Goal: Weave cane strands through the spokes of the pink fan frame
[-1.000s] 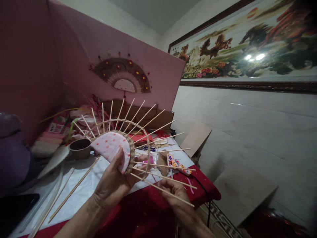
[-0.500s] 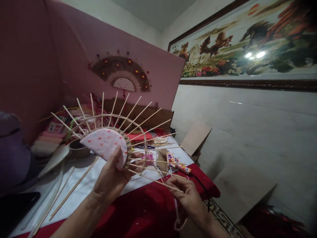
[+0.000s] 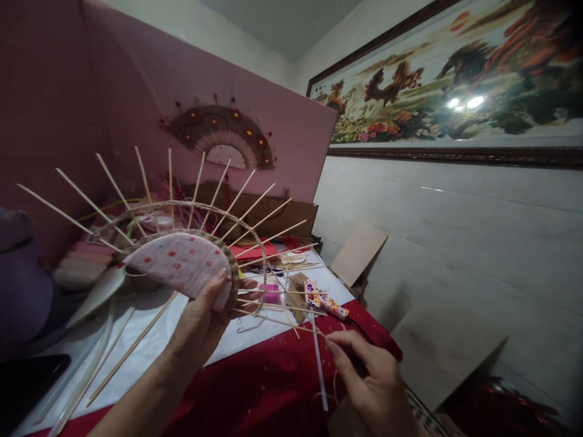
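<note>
My left hand (image 3: 203,321) grips the right end of a half-round piece (image 3: 180,262) covered in pink dotted cloth, thumb on the front and fingers behind. Thin wooden sticks fan out from its braided edge, and a braided cord arc (image 3: 228,213) crosses them. Lower right, my right hand (image 3: 364,370) is closed, thumb and forefinger pinched at the outer end of the lowest stick or a strand there; which one is too small to tell.
A flower-patterned glue gun (image 3: 325,298) lies near the red cloth (image 3: 268,382). Loose sticks (image 3: 132,349) and a bowl (image 3: 141,282) are at left. A finished fan (image 3: 223,130) hangs on the pink board (image 3: 291,145). Cardboard (image 3: 357,252) leans by the wall.
The fan piece has turned, so its left sticks reach farther left and nearer the camera. My right hand has shifted right, its fingers now at the stick's outer end.
</note>
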`<state>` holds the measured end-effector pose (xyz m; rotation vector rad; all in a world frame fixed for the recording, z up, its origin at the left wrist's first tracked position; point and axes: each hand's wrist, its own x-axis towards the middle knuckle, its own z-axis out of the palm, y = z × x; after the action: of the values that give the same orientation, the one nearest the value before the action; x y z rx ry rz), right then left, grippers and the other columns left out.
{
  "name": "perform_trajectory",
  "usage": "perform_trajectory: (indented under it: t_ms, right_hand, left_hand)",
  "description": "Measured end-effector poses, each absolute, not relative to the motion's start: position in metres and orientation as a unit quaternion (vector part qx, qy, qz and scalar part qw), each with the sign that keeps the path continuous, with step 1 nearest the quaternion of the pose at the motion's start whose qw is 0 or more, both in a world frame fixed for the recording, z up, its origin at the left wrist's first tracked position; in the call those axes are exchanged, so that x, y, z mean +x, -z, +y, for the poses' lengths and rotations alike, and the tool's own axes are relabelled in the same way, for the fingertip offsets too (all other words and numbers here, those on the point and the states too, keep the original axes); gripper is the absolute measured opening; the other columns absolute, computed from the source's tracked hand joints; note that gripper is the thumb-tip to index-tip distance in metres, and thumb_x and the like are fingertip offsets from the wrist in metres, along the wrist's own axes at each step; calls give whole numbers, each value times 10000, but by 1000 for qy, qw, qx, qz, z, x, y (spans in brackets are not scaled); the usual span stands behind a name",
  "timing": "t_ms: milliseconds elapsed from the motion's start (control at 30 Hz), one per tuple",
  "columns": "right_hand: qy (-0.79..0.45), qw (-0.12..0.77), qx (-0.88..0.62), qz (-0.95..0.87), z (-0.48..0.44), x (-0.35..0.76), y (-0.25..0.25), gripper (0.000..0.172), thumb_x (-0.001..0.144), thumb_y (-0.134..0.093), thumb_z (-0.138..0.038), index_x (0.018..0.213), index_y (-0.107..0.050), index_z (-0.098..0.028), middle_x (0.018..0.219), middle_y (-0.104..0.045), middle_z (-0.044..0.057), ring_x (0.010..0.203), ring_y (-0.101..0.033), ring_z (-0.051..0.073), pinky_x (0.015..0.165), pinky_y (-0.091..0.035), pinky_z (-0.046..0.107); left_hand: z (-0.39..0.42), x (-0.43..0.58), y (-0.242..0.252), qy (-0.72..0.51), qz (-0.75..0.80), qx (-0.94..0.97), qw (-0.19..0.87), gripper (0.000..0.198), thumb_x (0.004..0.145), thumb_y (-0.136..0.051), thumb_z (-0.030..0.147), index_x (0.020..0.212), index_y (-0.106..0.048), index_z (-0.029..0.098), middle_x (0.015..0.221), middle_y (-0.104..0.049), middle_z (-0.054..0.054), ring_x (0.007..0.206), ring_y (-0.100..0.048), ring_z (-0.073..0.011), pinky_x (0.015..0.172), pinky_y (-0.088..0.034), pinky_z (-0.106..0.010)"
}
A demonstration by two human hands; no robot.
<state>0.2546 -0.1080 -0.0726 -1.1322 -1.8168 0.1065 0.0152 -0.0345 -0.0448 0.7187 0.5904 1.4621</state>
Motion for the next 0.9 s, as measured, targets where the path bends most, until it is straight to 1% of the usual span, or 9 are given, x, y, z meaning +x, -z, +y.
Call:
perform_trajectory:
  t_ms: [67, 133, 267, 400, 500, 633, 700, 800, 900]
  right_hand:
    - [4, 467, -420, -778, -111, 244, 79, 117, 869, -529, -183, 895, -641, -205, 736, -701, 1, 631, -660, 113, 615, -470, 175]
    - [16, 463, -380, -801, -110, 231, 91, 132, 863, -516, -161, 908, -633, -202, 728, -705, 8, 622, -666, 119, 621, -470, 186]
    - [-7, 485, -333, -808, -101, 201, 116, 177, 872, -452, -201, 847, -626, -184, 603, -661, 9, 496, -615, 113, 510, -416, 203]
    - [-54, 473, -345, -809, -96, 175, 129, 211, 854, -454, -232, 753, -632, -181, 542, -639, 14, 446, -582, 115, 466, -370, 222]
    - [-74, 486, -341, -801, -96, 162, 132, 234, 841, -444, -234, 709, -630, -184, 511, -624, 13, 415, -556, 113, 443, -343, 231]
    - [-88, 509, -340, -786, -96, 154, 134, 232, 823, -447, -232, 695, -633, -177, 483, -596, 9, 391, -523, 108, 424, -317, 232]
    - [-94, 502, -336, -791, -94, 153, 134, 223, 817, -452, -221, 701, -636, -172, 487, -594, 10, 400, -525, 106, 433, -322, 227]
    - [-99, 500, -342, -789, -93, 154, 135, 211, 818, -455, -210, 723, -639, -170, 500, -597, 12, 411, -529, 106, 435, -324, 220]
    - [-111, 507, -353, -778, -94, 154, 135, 211, 830, -454, -216, 741, -640, -174, 522, -611, 17, 422, -539, 106, 435, -330, 210]
  left_hand:
    - [-34, 16, 45, -645, 263, 312, 646, 178, 824, -570, 275, 808, -673, 131, 734, -724, -96, 654, -685, -235, 640, -576, -386]
    - [-34, 17, 46, -644, 265, 309, 648, 195, 829, -564, 294, 800, -672, 134, 728, -724, -94, 649, -684, -232, 633, -576, -379]
    - [-37, 18, 46, -639, 265, 304, 655, 211, 846, -543, 291, 771, -671, 140, 738, -729, -101, 655, -688, -235, 629, -573, -376]
    - [-40, 19, 44, -641, 249, 294, 663, 252, 873, -494, 241, 732, -675, 138, 751, -734, -119, 713, -698, -253, 682, -566, -382]
    - [-39, 19, 44, -641, 235, 275, 677, 250, 870, -506, 252, 723, -674, 140, 741, -735, -122, 712, -699, -257, 699, -564, -388]
    - [-39, 20, 45, -639, 223, 267, 686, 256, 875, -505, 269, 737, -677, 138, 746, -737, -119, 665, -693, -239, 666, -570, -382]
    - [-40, 19, 44, -635, 221, 271, 689, 290, 889, -479, 276, 746, -682, 125, 763, -737, -128, 650, -689, -229, 645, -573, -368]
    - [-40, 19, 43, -628, 223, 266, 696, 334, 908, -440, 283, 760, -681, 104, 775, -734, -144, 663, -690, -226, 628, -573, -349]
    - [-39, 19, 43, -631, 239, 253, 693, 315, 911, -442, 277, 785, -673, 105, 759, -732, -132, 674, -694, -226, 611, -574, -341]
